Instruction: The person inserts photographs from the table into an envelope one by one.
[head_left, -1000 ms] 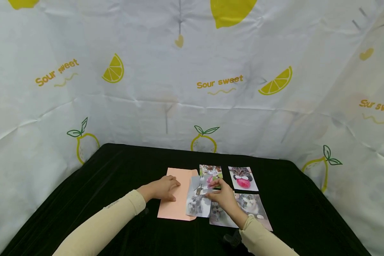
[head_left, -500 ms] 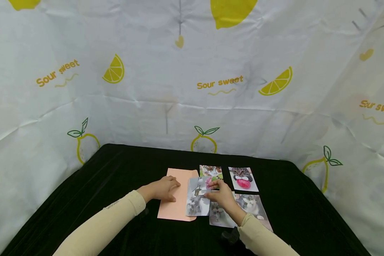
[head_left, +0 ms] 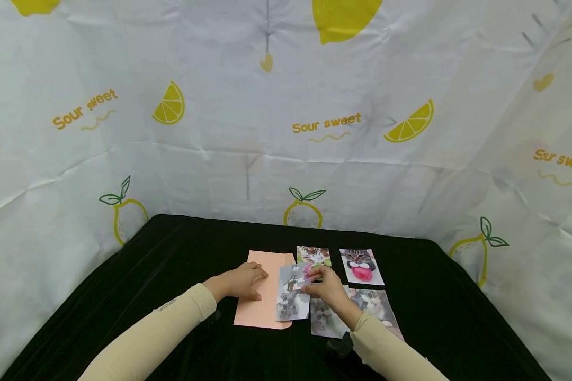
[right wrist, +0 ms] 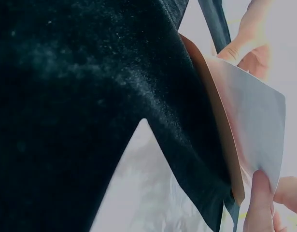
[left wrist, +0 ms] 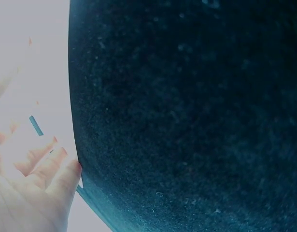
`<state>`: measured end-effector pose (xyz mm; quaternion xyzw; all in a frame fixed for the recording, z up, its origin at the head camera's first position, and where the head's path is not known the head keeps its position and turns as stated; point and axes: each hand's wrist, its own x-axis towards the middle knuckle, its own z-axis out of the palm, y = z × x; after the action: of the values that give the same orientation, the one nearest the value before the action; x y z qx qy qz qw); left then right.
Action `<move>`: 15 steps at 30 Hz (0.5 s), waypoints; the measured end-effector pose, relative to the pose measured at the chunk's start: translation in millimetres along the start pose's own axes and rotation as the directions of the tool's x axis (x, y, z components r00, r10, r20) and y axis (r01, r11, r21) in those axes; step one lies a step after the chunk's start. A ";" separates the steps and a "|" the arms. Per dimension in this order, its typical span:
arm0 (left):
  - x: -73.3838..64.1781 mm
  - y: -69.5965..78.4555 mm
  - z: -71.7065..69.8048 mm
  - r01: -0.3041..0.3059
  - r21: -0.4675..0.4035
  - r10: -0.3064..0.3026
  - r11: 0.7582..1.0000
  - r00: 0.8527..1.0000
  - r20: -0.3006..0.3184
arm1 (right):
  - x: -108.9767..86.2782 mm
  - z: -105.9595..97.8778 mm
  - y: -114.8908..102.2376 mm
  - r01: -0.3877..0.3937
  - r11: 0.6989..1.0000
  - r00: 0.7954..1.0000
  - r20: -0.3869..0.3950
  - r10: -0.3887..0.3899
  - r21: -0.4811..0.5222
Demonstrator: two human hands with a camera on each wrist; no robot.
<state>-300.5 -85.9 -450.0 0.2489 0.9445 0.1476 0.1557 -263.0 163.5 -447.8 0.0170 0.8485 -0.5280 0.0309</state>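
Observation:
A peach-pink envelope (head_left: 259, 312) lies flat on the black cloth, its flap side facing right. My left hand (head_left: 240, 280) rests on its left half, fingers and thumb spread. With thumb and fingers, my right hand (head_left: 329, 287) pinches the right edge of a grey cat photo (head_left: 292, 307). This photo overlaps the envelope's right side, and its left end is at the opening. In the right wrist view, the thumb (right wrist: 259, 198) lies on the face of the tilted photo (right wrist: 257, 111), beside the envelope's brown-looking edge (right wrist: 220, 111).
Behind the held photo lies a tiger picture (head_left: 314, 254), partly covered. A tabby cat photo with a pink ball (head_left: 361, 266) lies to its right. Nearer, two grey cat photos (head_left: 326, 323) lie partly under the right forearm. A white lemon-print curtain (head_left: 219, 174) surrounds the black-covered table (head_left: 186, 238).
My right hand has shifted slightly left with the grey cat photo, bringing it a little farther over the envelope. The left hand has stayed in place.

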 end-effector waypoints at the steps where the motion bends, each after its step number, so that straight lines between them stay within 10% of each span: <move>1: -0.3 0.1 -0.1 0.001 0.001 -0.001 1.000 1.000 0.001 | 0.3 1.1 -0.4 -0.001 1.000 1.000 0.004 0.001 0.002; 15: 3.3 -3.1 1.1 -0.005 0.015 0.005 1.000 1.000 0.009 | 7.2 19.4 -5.1 0.037 0.998 0.999 0.032 -0.039 0.058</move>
<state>-304.2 -86.6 -452.9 0.2533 0.9442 0.1396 0.1576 -269.8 143.8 -452.2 -0.0069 0.8327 -0.5526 0.0344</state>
